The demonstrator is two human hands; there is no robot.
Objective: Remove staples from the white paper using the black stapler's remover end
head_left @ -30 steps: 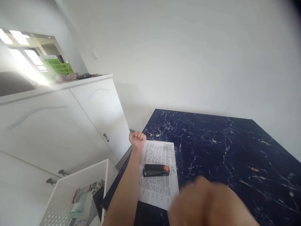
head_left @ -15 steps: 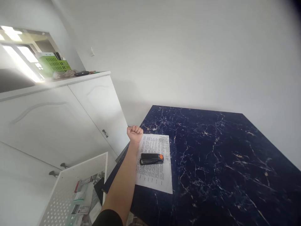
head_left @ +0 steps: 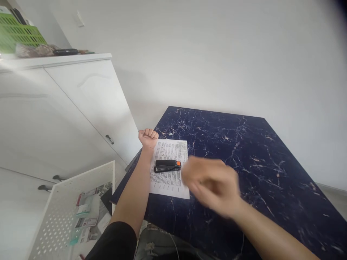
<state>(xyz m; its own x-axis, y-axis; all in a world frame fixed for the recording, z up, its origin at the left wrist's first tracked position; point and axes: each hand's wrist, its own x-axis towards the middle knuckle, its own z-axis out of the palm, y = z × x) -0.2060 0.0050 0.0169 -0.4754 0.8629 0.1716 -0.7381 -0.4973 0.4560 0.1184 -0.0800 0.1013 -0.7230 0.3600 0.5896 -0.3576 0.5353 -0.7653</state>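
Note:
A black stapler [head_left: 166,165] with an orange patch at its right end lies across a printed sheet of paper [head_left: 168,191] on the dark blue marbled table [head_left: 235,144]. Curled into a fist, my left hand [head_left: 148,138] rests by the sheet's upper left corner, near the table's left edge, with nothing seen in it. My right hand [head_left: 213,182] hovers over the right side of the sheet, close to the stapler's orange end. Motion blurs its curled fingers, and whether they hold anything is unclear.
A small pale piece [head_left: 170,134] lies above the sheet. On the left, an open white drawer [head_left: 58,202] holds packets and papers. Behind it stands a white cabinet [head_left: 81,97], with a green basket [head_left: 24,34] and a dark object [head_left: 65,52] on top.
My right hand has come in from the lower right, up to the stapler. The view has shifted, so things sit higher and further left. My left fist stays at the sheet's corner.

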